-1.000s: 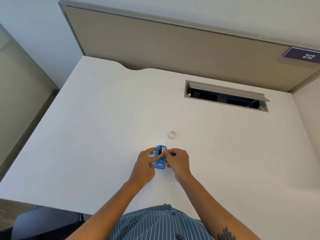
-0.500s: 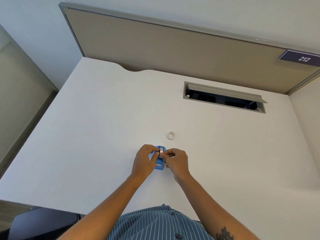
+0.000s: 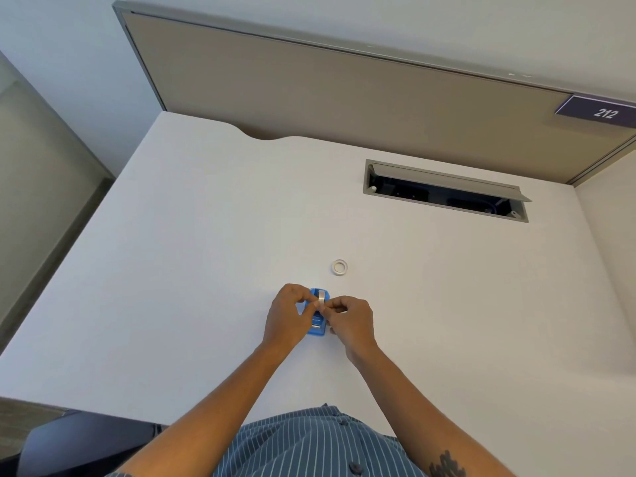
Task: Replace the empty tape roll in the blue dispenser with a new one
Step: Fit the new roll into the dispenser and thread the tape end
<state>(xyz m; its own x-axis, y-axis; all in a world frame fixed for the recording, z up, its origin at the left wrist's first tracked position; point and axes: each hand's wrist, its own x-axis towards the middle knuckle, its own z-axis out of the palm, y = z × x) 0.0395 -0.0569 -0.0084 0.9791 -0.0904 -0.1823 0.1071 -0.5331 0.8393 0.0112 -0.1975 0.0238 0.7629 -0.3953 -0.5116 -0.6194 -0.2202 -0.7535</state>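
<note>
The small blue tape dispenser (image 3: 317,326) lies on the white desk (image 3: 192,270) between my hands. A pale tape roll (image 3: 321,297) stands on edge over the dispenser's far end, pinched from both sides by my fingertips. My left hand (image 3: 288,316) covers the dispenser's left side and grips the roll from the left. My right hand (image 3: 351,320) grips the roll from the right. A second white ring-shaped roll (image 3: 339,267) lies flat on the desk just beyond, apart from both hands.
An open cable hatch (image 3: 444,191) is sunk into the desk at the back right. A beige partition panel (image 3: 344,94) stands behind the desk, with a sign reading 212 (image 3: 599,111). A dark chair (image 3: 79,442) sits at the lower left.
The pale roll has come up out of the dispenser's far end and now stands higher between my fingertips. Both hands stayed at the dispenser; the roll on the desk has not moved.
</note>
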